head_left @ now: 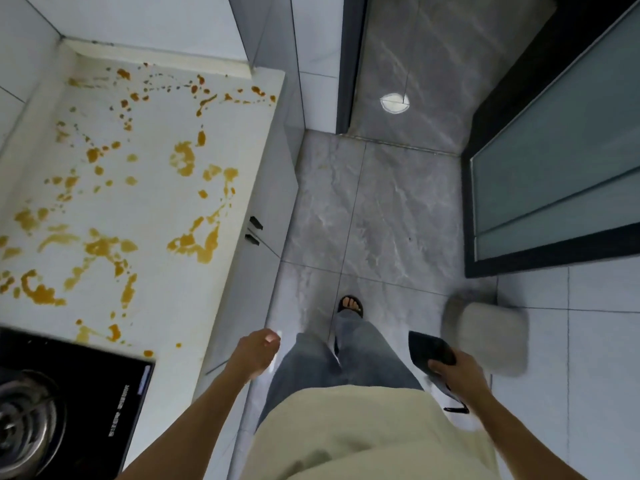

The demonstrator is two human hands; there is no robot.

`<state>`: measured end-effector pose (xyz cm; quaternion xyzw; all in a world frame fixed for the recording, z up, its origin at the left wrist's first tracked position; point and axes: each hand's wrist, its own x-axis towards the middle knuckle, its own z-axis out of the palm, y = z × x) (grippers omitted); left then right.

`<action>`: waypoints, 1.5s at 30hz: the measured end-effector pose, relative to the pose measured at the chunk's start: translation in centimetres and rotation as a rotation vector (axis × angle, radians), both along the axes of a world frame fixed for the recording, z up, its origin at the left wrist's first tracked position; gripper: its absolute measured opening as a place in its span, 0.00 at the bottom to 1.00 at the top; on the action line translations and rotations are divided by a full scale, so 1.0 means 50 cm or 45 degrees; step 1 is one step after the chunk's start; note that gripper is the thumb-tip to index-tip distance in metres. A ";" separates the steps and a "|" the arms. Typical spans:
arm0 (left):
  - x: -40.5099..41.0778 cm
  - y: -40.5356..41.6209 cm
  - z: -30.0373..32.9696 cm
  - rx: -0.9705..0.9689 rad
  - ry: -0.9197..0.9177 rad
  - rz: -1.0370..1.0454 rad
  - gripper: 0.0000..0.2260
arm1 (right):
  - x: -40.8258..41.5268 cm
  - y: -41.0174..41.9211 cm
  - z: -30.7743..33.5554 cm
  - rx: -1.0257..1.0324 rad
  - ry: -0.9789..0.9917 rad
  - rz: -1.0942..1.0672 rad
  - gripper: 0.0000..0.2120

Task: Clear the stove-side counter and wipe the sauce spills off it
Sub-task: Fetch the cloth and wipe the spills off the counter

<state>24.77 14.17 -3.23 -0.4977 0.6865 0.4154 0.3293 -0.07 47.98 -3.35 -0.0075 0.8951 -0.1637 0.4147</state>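
The white stove-side counter (156, 209) on the left carries no objects, only orange-brown sauce spills (104, 245) scattered from its back wall to the stove. My left hand (256, 351) hangs in front of the counter's edge, touching nothing, with its fingers loosely curled. At the lower right, my right hand (453, 370) grips a flat black tool (429, 346) with a thin black handle. A blurred grey pad-like thing (488, 336) sits just beyond that tool; whether the two are joined I cannot tell.
A black glass stove (86, 382) with a metal burner ring fills the lower left corner. White cabinet doors with black handles (254, 230) run below the counter. Grey tiled floor lies ahead, with a dark-framed glass door (554, 161) on the right. My sandalled foot (350, 306) is forward.
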 end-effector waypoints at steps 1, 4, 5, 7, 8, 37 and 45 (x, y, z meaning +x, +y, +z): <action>-0.002 -0.001 0.001 -0.004 -0.031 -0.006 0.18 | -0.041 -0.035 0.001 -0.024 0.014 0.036 0.11; -0.003 0.000 0.012 -0.024 -0.116 0.008 0.16 | -0.149 -0.148 0.013 -0.158 0.027 0.114 0.08; -0.001 0.002 0.014 -0.023 -0.139 0.009 0.16 | -0.178 -0.188 0.019 -0.214 0.040 0.153 0.07; 0.001 0.000 0.011 -0.008 -0.166 0.029 0.16 | -0.232 -0.265 0.026 -0.308 0.056 0.228 0.06; 0.000 -0.003 0.010 0.010 -0.191 0.057 0.16 | -0.256 -0.302 0.029 -0.336 0.060 0.255 0.06; -0.562 -0.490 0.108 -0.340 0.432 0.732 0.12 | -0.668 -0.919 0.110 -0.371 -0.114 0.734 0.03; -0.640 -0.571 0.100 -0.658 0.396 0.784 0.19 | -0.638 -1.283 0.218 -1.048 0.043 1.421 0.09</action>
